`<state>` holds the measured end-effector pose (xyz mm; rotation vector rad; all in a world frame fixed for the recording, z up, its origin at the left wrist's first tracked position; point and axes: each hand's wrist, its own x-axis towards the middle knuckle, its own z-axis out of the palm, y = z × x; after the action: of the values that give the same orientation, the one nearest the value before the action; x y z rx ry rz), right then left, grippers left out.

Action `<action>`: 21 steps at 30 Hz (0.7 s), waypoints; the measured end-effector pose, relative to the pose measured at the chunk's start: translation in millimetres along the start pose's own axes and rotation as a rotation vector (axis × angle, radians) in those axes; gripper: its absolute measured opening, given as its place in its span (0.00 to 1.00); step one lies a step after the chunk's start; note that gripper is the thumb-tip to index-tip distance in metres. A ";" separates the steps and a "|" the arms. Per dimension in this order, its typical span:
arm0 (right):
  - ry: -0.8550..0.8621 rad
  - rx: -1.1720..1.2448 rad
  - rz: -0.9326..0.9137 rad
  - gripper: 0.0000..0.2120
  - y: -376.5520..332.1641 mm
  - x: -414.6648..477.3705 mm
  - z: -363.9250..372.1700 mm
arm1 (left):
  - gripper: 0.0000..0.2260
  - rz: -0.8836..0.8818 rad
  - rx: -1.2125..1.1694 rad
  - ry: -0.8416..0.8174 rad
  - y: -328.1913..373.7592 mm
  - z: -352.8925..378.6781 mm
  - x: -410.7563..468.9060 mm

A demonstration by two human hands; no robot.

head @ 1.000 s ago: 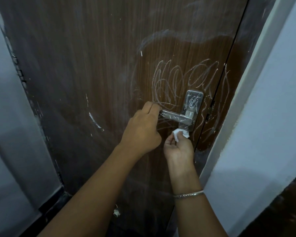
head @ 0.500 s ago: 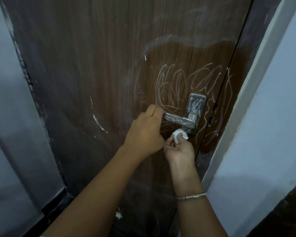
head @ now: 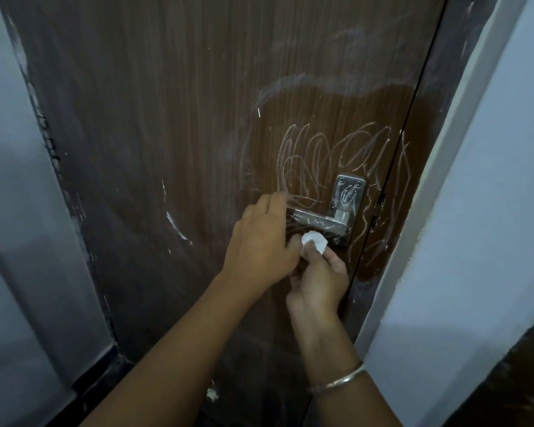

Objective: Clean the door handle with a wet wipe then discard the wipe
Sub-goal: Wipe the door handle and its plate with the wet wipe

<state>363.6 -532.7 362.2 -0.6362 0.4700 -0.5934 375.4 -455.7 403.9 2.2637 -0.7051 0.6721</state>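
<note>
Left hand grip curled round handle end, right hand grip pinching balled wipe beneath; risk: small wad could slip loose under rubbing pressure.

Glossy metal door handle, matt wood-grain door w/ chalky scribbles, soft white wipe, metal bracelet

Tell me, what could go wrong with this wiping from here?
1. The small wadded white wipe is pinched in the right hand at the lower edge of the silver metal lever door handle; such a tight wad may miss the streaks on the lever's top.
2. The left hand grips the lever's free end, so that part could go unwiped.
3. White scribbles on the brown wooden door surround the handle; the wipe might smear them.
</note>
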 end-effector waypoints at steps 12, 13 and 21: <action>-0.377 -0.348 -0.729 0.18 -11.4 -27.2 -9.2 | 0.08 -0.258 -0.544 -0.030 26.0 -9.3 9.9; -0.389 -0.307 -0.725 0.20 -13.2 -26.1 -9.1 | 0.06 -0.265 -0.581 -0.056 25.7 -9.7 13.8; -0.400 -0.374 -0.875 0.26 -33.1 -10.5 -16.8 | 0.09 -0.156 -0.439 -0.025 28.0 -12.5 39.9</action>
<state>334.2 -554.4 374.6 -1.3068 -0.1115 -1.1819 383.0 -476.3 449.2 1.8985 -0.6113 0.3705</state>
